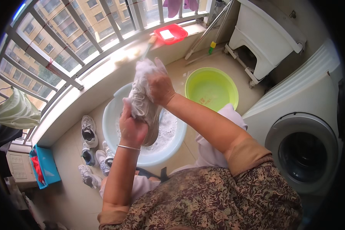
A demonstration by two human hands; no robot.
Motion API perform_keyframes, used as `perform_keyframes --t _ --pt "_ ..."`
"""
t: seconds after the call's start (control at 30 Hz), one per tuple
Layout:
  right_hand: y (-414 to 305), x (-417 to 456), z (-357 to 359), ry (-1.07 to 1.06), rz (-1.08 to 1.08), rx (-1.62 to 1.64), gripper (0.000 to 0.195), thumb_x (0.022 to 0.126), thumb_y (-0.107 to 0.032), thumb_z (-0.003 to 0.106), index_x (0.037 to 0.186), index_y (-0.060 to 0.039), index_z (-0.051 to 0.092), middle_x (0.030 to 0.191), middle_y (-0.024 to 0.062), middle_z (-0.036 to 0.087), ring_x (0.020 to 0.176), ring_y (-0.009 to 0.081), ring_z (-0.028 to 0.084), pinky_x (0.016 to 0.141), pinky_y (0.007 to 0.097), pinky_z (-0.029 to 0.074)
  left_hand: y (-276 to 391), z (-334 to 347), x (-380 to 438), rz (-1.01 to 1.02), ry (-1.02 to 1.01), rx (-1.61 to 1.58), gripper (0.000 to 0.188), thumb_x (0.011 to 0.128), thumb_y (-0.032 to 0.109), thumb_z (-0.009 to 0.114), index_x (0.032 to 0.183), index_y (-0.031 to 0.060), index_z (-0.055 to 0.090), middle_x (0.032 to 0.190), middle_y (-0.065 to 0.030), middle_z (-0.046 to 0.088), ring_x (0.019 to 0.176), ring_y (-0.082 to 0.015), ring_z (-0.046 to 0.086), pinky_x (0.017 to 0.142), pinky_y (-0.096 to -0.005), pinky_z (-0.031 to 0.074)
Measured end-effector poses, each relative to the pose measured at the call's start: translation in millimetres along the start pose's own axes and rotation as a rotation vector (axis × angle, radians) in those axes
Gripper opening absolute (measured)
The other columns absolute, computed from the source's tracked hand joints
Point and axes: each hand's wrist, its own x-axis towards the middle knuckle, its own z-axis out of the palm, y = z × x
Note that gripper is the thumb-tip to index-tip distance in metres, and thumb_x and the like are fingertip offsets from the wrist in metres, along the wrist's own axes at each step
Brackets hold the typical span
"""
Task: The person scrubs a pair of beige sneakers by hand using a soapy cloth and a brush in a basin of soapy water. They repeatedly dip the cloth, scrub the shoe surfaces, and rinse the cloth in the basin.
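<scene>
A wet, foam-covered lace-up shoe (145,107) is held over a pale blue basin (172,149) of sudsy water. My left hand (133,128) grips its lower part, thumb up along the side. Foam covers my right hand (158,83), which presses on the upper end of the shoe; whether it also holds something there is hidden. Just beyond that hand, a brush (149,46) shows near the ledge, partly blurred by foam and glare. To the right of the blue basin stands a yellow-green basin (212,86) with water in it.
Several shoes (89,132) stand on the floor left of the basin. A red tray (178,36) with a white bar sits on the window ledge. A blue crate (50,169) is at the left; a washing machine (302,152) and a white tub (261,37) stand at the right.
</scene>
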Motion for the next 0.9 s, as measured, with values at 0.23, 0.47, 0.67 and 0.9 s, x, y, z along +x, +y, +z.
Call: perform_keyframes --t 0.23,0.47,0.67,0.9 --pt "-52 -46 14 -0.091 -0.086 0.224 0.035 0.082 -0.011 0.052 0.115 -0.0032 0.062 0.118 0.0221 0.063 0.127 0.0316 0.051 0.118 0.0470 0.025 11 -34 10 0.039 -0.053 0.006 0.053 0.104 0.040 0.039 0.137 -0.0014 0.046 0.137 -0.0137 0.054 0.125 -0.0281 0.052 0.110 -0.0431 0.038" --pt "-39 -26 3 -0.025 0.051 0.103 0.030 0.081 -0.010 0.053 0.108 -0.0023 0.064 0.113 0.0198 0.064 0.113 0.0339 0.059 0.116 0.0478 0.028 1 -10 3 -0.033 0.033 -0.042 0.052 0.103 0.041 0.042 0.135 -0.0004 0.049 0.133 -0.0129 0.057 0.124 -0.0278 0.053 0.110 -0.0427 0.038" --pt "-19 -16 -10 0.003 -0.204 0.027 0.024 0.086 -0.013 0.055 0.107 -0.0096 0.066 0.122 0.0138 0.061 0.121 0.0302 0.054 0.118 0.0531 0.022 17 -12 2 0.030 0.032 -0.041 0.052 0.103 0.040 0.043 0.135 -0.0004 0.049 0.136 -0.0156 0.055 0.126 -0.0304 0.052 0.112 -0.0454 0.035" --pt "-26 0 -21 -0.027 0.738 1.216 0.030 0.100 -0.021 0.047 0.124 -0.0046 0.055 0.119 0.0080 0.060 0.105 0.0173 0.059 0.090 0.0320 0.050 28 4 0 0.056 -0.130 -0.074 0.062 0.099 0.047 0.049 0.138 -0.0009 0.046 0.138 -0.0175 0.053 0.127 -0.0323 0.051 0.111 -0.0471 0.037"
